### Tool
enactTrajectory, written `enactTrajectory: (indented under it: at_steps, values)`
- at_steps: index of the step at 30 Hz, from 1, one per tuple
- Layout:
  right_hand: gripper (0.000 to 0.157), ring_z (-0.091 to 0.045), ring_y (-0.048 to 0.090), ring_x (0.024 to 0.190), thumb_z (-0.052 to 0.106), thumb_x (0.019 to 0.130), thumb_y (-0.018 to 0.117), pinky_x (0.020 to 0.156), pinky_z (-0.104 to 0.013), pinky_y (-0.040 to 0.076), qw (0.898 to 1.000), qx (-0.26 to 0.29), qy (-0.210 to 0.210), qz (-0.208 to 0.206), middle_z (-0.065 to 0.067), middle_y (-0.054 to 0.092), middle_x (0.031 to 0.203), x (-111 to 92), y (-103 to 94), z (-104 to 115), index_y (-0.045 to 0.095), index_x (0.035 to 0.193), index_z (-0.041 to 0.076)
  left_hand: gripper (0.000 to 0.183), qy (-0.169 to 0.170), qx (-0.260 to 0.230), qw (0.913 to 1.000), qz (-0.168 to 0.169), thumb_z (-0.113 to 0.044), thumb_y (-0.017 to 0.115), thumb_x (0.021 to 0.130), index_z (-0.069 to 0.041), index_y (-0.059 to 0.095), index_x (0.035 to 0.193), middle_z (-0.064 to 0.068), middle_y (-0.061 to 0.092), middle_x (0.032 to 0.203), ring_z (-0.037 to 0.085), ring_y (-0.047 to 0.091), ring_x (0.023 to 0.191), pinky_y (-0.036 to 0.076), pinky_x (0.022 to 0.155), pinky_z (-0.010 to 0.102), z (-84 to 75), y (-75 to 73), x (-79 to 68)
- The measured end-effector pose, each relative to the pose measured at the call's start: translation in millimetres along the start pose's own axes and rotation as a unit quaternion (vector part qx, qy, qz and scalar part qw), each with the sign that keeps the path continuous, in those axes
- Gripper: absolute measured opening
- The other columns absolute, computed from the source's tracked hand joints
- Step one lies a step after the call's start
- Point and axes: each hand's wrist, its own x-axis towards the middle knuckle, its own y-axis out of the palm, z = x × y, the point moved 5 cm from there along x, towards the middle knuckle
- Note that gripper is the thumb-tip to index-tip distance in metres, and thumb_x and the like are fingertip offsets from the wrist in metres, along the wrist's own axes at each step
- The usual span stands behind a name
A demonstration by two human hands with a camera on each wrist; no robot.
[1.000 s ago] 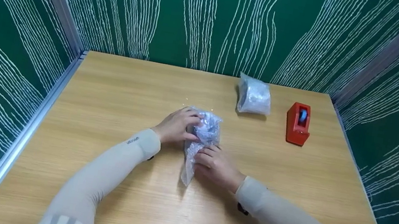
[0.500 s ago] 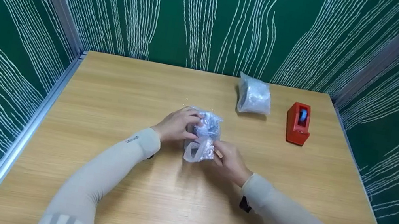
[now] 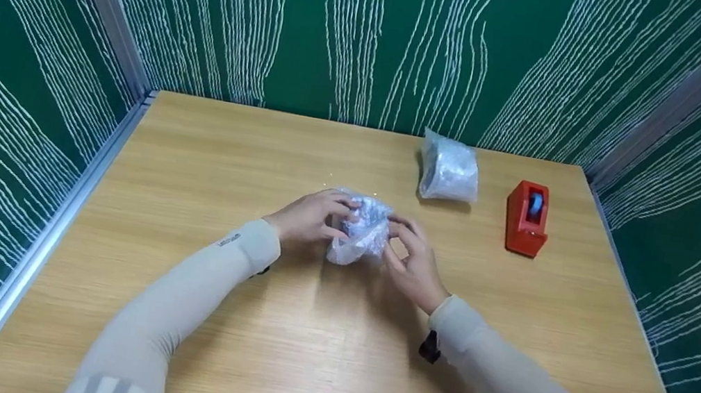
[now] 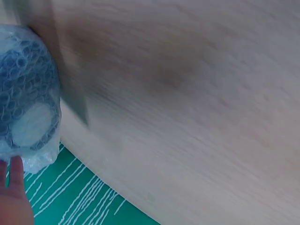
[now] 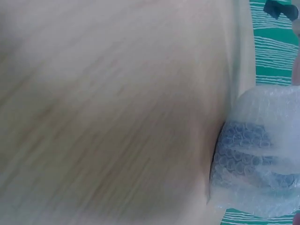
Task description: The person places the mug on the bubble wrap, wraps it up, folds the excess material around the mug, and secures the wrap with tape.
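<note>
A bubble-wrapped bundle sits on the wooden table, between both hands. Through the clear wrap a dark blue thing with a pale oval patch shows in the left wrist view; its kind cannot be told. My left hand grips the bundle's left side, fingers over the top and thumb at the near side. From the right, my right hand holds the wrap with fingers and thumb curled against it. The wrap's near end is folded up over the bundle, also visible in the right wrist view.
Another bubble-wrapped bundle lies at the back right of the table. Right of it stands a red tape dispenser with a blue roll core. Green panels with white wavy lines enclose the back and sides.
The flat tail of bubble wrap that stretched toward me has been folded up over the bundle by my right hand. That hand moved away from me to the bundle's right side; the left stayed.
</note>
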Motion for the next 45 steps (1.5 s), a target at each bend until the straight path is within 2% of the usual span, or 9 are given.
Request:
enactTrajectory:
  at_steps: [4, 9, 18, 24, 30, 34, 38, 41, 45]
  values:
    - [0.008, -0.047, 0.052, 0.148, -0.008, 0.096, 0.067, 0.124, -0.062, 0.041, 0.999, 0.018, 0.041, 0.004, -0.027, 0.059, 0.154, 6, -0.5, -6, 0.066, 0.093, 0.000, 0.045, -0.010, -0.002, 0.9997, 0.022, -0.025, 0.075, 0.104, -0.017, 0.069, 0.147, -0.002, 0.050, 0.170, 0.026, 0.038, 0.163, 0.028, 0.135, 0.048, 0.6, -1.7, -2.7]
    - [0.008, -0.047, 0.044, 0.156, -0.006, 0.098, 0.065, 0.130, -0.062, 0.033, 0.996, 0.030, 0.078, 0.022, -0.026, 0.052, 0.162, 13, 1.0, -15, 0.065, 0.094, 0.001, 0.063, -0.013, -0.016, 0.9990, 0.039, -0.017, 0.080, 0.092, -0.019, 0.065, 0.152, -0.006, 0.044, 0.173, 0.026, 0.033, 0.165, 0.026, 0.135, 0.052, 2.0, -0.8, -5.6]
    - [0.008, -0.049, 0.045, 0.154, -0.002, 0.102, 0.066, 0.128, -0.062, 0.035, 0.993, 0.048, 0.101, 0.047, -0.030, 0.052, 0.161, 20, 3.8, -25, 0.061, 0.096, 0.000, 0.086, -0.040, -0.077, 0.9954, 0.040, -0.055, 0.090, 0.084, -0.022, 0.060, 0.157, -0.008, 0.041, 0.175, 0.028, 0.030, 0.167, 0.027, 0.135, 0.055, 1.2, 3.5, -8.9]
    - [0.012, -0.047, 0.053, 0.149, 0.003, 0.106, 0.063, 0.128, -0.061, 0.037, 0.989, 0.057, 0.129, 0.053, -0.028, 0.062, 0.152, 23, 6.6, -30, 0.059, 0.095, 0.002, 0.073, -0.049, -0.086, 0.9950, -0.013, -0.060, 0.078, 0.094, -0.013, 0.067, 0.149, -0.002, 0.049, 0.170, 0.028, 0.039, 0.162, 0.031, 0.134, 0.051, 0.4, 8.6, -6.8]
    - [0.019, -0.045, 0.058, 0.143, 0.008, 0.108, 0.064, 0.125, -0.061, 0.041, 0.984, 0.070, 0.156, 0.043, -0.027, 0.065, 0.147, 27, 6.4, -32, 0.060, 0.091, 0.002, 0.056, -0.038, -0.099, 0.9929, -0.052, -0.045, 0.071, 0.104, -0.006, 0.070, 0.144, 0.010, 0.058, 0.162, 0.033, 0.048, 0.157, 0.035, 0.132, 0.051, 0.5, 9.5, -5.6]
    - [0.015, -0.045, 0.064, 0.134, 0.006, 0.104, 0.070, 0.122, -0.060, 0.046, 0.983, 0.074, 0.165, 0.028, -0.027, 0.071, 0.136, 33, 3.0, -30, 0.062, 0.093, -0.001, 0.052, -0.030, -0.106, 0.9922, -0.058, -0.040, 0.072, 0.104, -0.004, 0.071, 0.141, 0.011, 0.059, 0.161, 0.033, 0.048, 0.156, 0.034, 0.133, 0.049, 0.1, 9.4, -5.8]
    - [0.015, -0.044, 0.067, 0.125, 0.001, 0.099, 0.074, 0.117, -0.059, 0.051, 0.982, 0.084, 0.167, 0.015, -0.028, 0.071, 0.126, 39, -1.8, -28, 0.066, 0.110, -0.006, 0.051, -0.030, -0.109, 0.9920, -0.056, -0.040, 0.073, 0.104, -0.005, 0.071, 0.141, 0.010, 0.059, 0.161, 0.032, 0.048, 0.156, 0.035, 0.133, 0.048, 1.1, 9.5, -6.2]
    - [0.025, -0.046, 0.067, 0.125, -0.003, 0.098, 0.074, 0.114, -0.058, 0.054, 0.981, 0.100, 0.163, 0.018, -0.031, 0.070, 0.126, 45, -4.5, -29, 0.067, 0.121, -0.010, 0.053, -0.031, -0.106, 0.9923, -0.056, -0.041, 0.073, 0.104, -0.006, 0.070, 0.144, 0.010, 0.059, 0.161, 0.032, 0.049, 0.156, 0.035, 0.132, 0.048, 2.1, 9.5, -6.1]
    - [0.022, -0.044, 0.066, 0.129, 0.000, 0.103, 0.070, 0.112, -0.047, 0.056, 0.978, 0.117, 0.167, 0.040, -0.031, 0.070, 0.132, 53, -8.4, -31, 0.073, 0.122, -0.012, 0.052, -0.028, -0.107, 0.9922, -0.057, -0.039, 0.073, 0.104, -0.005, 0.069, 0.144, 0.011, 0.060, 0.160, 0.033, 0.050, 0.155, 0.036, 0.132, 0.049, 2.6, 9.5, -5.3]
